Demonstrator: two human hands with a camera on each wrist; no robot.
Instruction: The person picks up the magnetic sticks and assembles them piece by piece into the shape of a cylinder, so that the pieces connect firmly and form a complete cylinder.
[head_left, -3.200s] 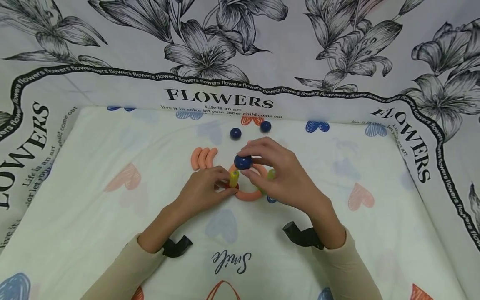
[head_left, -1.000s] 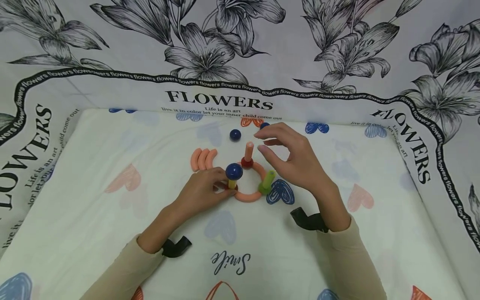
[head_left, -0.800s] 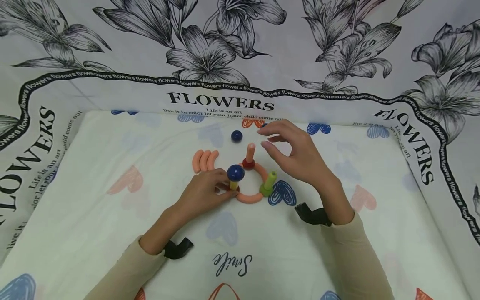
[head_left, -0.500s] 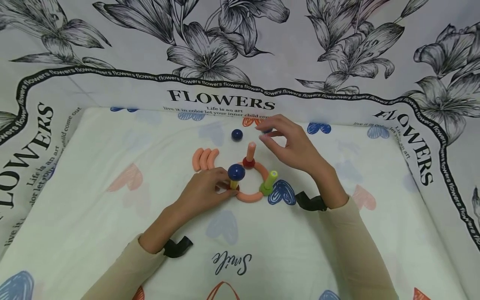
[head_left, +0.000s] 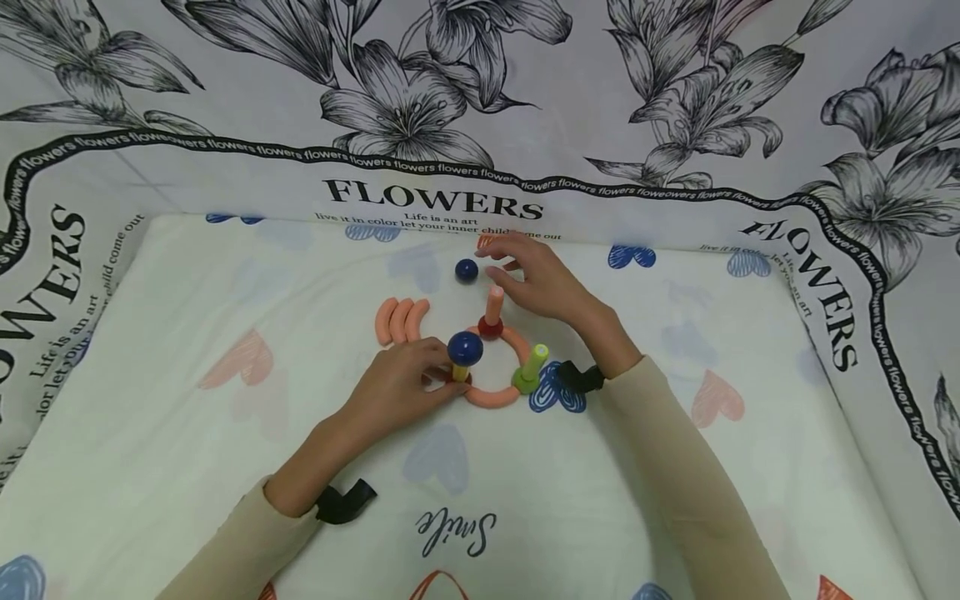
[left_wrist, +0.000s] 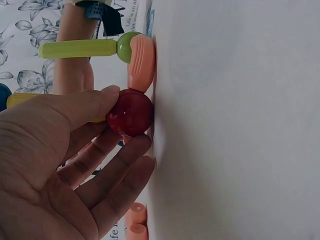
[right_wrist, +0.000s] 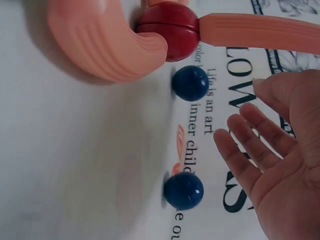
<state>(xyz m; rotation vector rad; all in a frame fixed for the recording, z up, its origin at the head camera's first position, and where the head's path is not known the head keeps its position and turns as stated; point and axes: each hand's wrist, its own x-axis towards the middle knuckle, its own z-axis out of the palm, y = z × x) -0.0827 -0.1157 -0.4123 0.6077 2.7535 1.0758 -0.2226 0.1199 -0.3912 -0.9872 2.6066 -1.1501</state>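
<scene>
In the head view my left hand (head_left: 393, 383) pinches a red ball (left_wrist: 131, 113) low on a ring of curved orange pieces (head_left: 492, 399). A yellow rod (head_left: 460, 372) stands up from that ball, topped by a blue ball (head_left: 465, 348). On the ring's far side, a second red ball (head_left: 491, 327) bears an upright orange rod (head_left: 494, 305). A green ball (head_left: 526, 380) with a green rod (head_left: 536, 360) leans outward at the right. My right hand (head_left: 543, 279) hovers beyond the ring, fingers loosely bent and holding nothing, near a loose blue ball (head_left: 467, 271).
Several loose curved orange pieces (head_left: 402, 321) lie side by side left of the ring. In the right wrist view another loose blue ball (right_wrist: 183, 190) rests on the cloth; my right hand hides it in the head view. A white cloth (head_left: 600, 517) with hearts covers the table.
A blue ball that my right hand held was set on the yellow rod and let go. The right hand went away right, then moved left toward the loose blue ball. The left hand keeps its place.
</scene>
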